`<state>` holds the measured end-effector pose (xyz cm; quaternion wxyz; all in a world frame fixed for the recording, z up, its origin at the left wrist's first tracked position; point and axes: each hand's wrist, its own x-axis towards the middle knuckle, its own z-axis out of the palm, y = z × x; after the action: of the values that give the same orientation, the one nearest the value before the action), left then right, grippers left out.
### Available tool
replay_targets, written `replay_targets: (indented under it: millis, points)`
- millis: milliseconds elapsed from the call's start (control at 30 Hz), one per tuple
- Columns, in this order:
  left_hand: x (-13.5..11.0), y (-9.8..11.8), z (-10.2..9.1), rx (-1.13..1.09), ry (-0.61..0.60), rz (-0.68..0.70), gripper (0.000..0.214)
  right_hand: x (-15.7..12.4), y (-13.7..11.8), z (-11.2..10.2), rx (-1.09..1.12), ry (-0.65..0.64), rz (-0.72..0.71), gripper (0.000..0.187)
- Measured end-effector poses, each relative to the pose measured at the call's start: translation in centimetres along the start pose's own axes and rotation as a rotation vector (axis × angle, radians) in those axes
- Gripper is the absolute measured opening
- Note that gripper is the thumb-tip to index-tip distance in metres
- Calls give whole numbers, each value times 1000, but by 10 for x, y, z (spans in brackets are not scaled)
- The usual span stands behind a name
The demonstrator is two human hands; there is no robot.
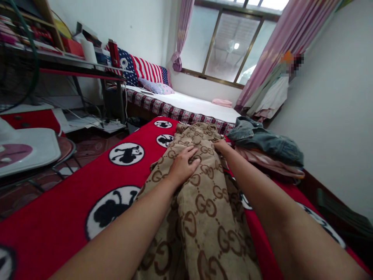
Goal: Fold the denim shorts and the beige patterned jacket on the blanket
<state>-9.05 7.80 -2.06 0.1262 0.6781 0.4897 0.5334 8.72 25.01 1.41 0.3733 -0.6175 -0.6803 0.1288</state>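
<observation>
Tan trousers (pixel 201 202) with a brown letter pattern lie lengthwise on a red blanket (pixel 72 194) printed with white circles and dark figures. The legs run towards me and the top part is at the far end. My left hand (pixel 183 165) rests flat on the upper part, fingers spread and pointing right. At the right edge of the trousers, my right hand (pixel 221 145) has its fingers closed on the fabric; the fingertips are partly hidden.
Folded clothes, with a denim garment (pixel 262 138) on top, are stacked at the right. Behind stands a bed with a white sheet (pixel 192 102). A cluttered desk (pixel 84 64) and a white-seated chair (pixel 35 144) are at the left. Clothes (pixel 274 95) hang by the curtain.
</observation>
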Motion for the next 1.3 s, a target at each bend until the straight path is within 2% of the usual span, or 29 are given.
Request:
replay_targets:
  millis: [133,267,333,433,533,600,700,800,867,967,1033,1100,1200,1233,1300]
  points:
    - [3,-13,-1,-84,5,-123,39,-42,-10,-24,-82,-37,-51,34]
    - [3,-12,-7,-152,15,-141,37,-118,-6,-56,-28,-147,-176,37]
    - [2,-11,-8,-168,29,-144,36,-158,-2,-75,10,-187,-287,40]
    - [2,-12,-7,-177,45,-177,36,-212,0,-103,-75,-259,-537,58]
    - [1,-13,-7,-215,38,-179,38,-254,-6,-128,-198,-454,-738,73]
    - [1,-14,-6,-251,29,-173,37,-274,-15,-139,-225,-569,-800,71]
    - [-1,-12,-7,-288,36,-169,35,-292,-32,-150,-212,-686,-834,58]
    - [-2,-8,-9,-315,45,-139,32,-300,-46,-157,-102,-767,-812,47]
    - [-2,-5,-11,-321,43,-103,31,-304,-52,-163,29,-702,-728,39]
    - [0,-2,-15,-324,34,-93,30,-316,-59,-172,223,-563,-535,37]
    - [1,-2,-16,-335,31,-109,29,-326,-66,-178,259,-574,-422,38]
    - [1,-3,-17,-353,25,-113,29,-331,-75,-187,186,-723,-404,41]
    - [0,-6,-16,-369,4,-114,33,-325,-91,-204,58,-1052,-500,53]
    - [-1,-7,-15,-375,-9,-124,36,-318,-95,-209,59,-1126,-521,56]
    - [-2,-9,-13,-382,-38,-147,43,-299,-98,-210,108,-1150,-516,56]
